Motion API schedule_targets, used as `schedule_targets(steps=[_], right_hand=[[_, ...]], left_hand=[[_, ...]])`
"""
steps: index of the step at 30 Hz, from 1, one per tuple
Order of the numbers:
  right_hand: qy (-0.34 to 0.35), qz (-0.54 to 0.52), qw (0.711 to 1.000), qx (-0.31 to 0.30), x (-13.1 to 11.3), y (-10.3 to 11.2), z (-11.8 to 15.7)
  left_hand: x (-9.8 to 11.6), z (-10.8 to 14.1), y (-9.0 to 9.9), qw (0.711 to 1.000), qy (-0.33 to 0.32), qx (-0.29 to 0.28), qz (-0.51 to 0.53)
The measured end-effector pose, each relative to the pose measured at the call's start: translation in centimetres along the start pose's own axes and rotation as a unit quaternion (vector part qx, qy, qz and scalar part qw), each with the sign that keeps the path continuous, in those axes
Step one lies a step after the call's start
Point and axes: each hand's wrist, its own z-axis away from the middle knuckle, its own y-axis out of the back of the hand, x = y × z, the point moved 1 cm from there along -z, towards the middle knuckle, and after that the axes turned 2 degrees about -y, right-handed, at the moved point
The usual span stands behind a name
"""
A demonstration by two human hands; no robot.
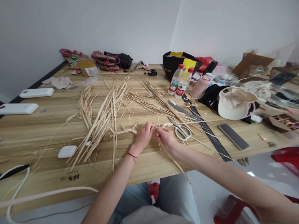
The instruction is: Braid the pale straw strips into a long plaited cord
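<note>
Over the front middle of the wooden table [93,180], my left hand [145,133] and my right hand [165,137] meet almost fingertip to fingertip. Both are closed in a pinch on thin straw strips [174,161]; one long strip hangs from them past the table edge. A small braided straw piece [127,131] lies just left of my left hand. White-handled scissors [182,132] rest to the right of my right hand, blades pointing up and left. Bundles of loose straw [105,112] spread behind and to the left. The exact knot or crossing between my fingertips is too small to make out.
Two water bottles [176,80], a pink tumbler [200,87] and a black bag [170,63] stand at the back right. A cap [231,104] and a phone [233,136] lie to the right. At left are a white case [67,151] and two white devices [18,108].
</note>
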Motion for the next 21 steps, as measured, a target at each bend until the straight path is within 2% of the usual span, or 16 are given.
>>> schedule_targets(steps=[6, 10, 13, 17, 21], right_hand=[[0.000, -0.030, 0.999, 0.026, 1.2, 0.0, -0.8], [0.012, -0.040, 0.999, 0.011, 1.6, 0.0, -1.0], [0.031, -0.029, 0.999, 0.026, 2.1, -0.1, -1.0], [0.121, 0.030, 0.988, 0.094, 3.0, 0.2, -1.0], [0.255, 0.170, 0.936, 0.170, 3.7, 0.7, -0.7]], left_hand=[[-0.1, 0.1, -0.4, 0.996, 0.067, -0.053, -0.005], [-0.1, 0.1, -0.3, 0.994, 0.085, -0.064, -0.026], [0.0, 0.0, -0.2, 0.993, 0.088, -0.066, -0.035], [0.0, 0.1, -0.1, 0.994, 0.083, -0.066, -0.036], [0.0, 0.1, -0.1, 0.994, 0.077, -0.067, -0.028]])
